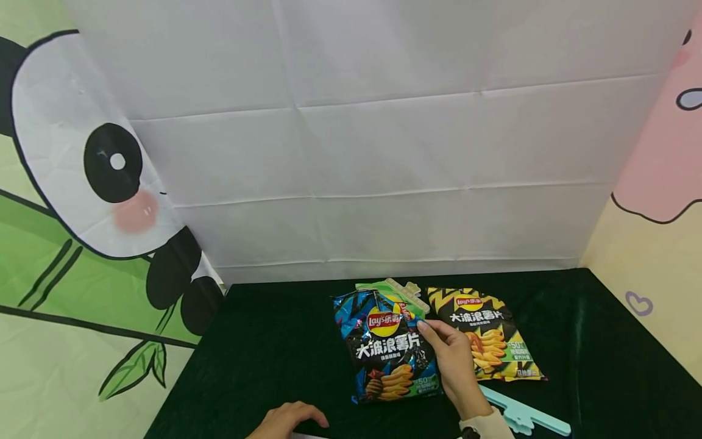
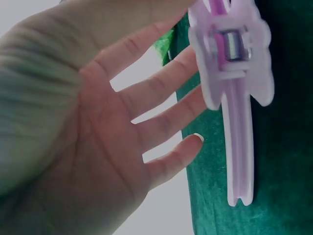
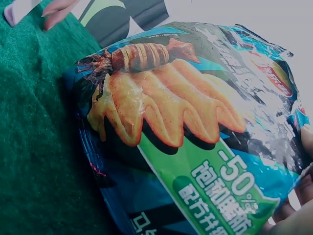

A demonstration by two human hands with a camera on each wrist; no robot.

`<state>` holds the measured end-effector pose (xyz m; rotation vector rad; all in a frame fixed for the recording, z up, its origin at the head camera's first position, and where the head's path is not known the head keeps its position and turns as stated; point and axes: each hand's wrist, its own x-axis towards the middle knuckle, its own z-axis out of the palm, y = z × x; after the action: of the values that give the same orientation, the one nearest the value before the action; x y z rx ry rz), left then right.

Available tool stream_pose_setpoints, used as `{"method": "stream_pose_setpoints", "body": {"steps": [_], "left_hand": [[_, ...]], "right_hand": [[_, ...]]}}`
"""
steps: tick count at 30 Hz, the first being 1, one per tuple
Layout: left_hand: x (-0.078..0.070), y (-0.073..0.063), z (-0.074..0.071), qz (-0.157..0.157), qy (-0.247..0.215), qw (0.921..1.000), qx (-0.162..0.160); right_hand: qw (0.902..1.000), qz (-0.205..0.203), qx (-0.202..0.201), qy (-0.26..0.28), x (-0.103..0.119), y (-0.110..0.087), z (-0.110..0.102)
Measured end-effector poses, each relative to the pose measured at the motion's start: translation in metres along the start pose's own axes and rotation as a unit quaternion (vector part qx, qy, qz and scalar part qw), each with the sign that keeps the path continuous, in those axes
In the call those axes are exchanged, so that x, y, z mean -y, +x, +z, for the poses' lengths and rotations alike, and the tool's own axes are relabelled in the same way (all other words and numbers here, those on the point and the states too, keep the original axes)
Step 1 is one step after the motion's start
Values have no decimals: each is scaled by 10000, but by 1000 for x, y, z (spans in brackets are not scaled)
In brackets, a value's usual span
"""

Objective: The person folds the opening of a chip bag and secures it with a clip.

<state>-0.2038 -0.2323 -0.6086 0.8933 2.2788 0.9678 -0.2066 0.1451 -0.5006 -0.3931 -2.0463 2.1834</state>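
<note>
My right hand (image 1: 457, 360) pinches the upper right edge of a blue-and-black chip bag (image 1: 378, 347), thumb in front. The bag's printed front fills much of the right wrist view (image 3: 161, 112). At the near edge of the table, my left hand (image 1: 289, 419) holds a lilac bag clip (image 2: 238, 147) by its upper part. The fingers reach behind the clip, and the thumb tip is cut off at the top of the left wrist view. Only a pale sliver of this clip shows in the head view.
Behind the blue bag lies a green bag (image 1: 373, 285) with a cream clip (image 1: 407, 295) at its edge. To the right are a yellow-and-black chip bag (image 1: 488, 341) and a turquoise clip (image 1: 529, 414). A dark green cloth (image 1: 274, 341) covers the table, with a white backdrop behind.
</note>
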Motion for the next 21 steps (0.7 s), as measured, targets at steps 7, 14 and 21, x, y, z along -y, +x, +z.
{"method": "stream_pose_setpoints", "body": {"steps": [7, 14, 21], "left_hand": [[11, -1, -5, -160, -218, 9996, 122], [19, 9, -8, -223, 37, 9994, -250], [-38, 5, -21, -489, -28, 9955, -814]], "right_hand": [[10000, 5, 12, 4, 2, -1, -1], [10000, 5, 3, 44, 2, 0, -1], [9999, -11, 26, 104, 3, -1, 0]]}}
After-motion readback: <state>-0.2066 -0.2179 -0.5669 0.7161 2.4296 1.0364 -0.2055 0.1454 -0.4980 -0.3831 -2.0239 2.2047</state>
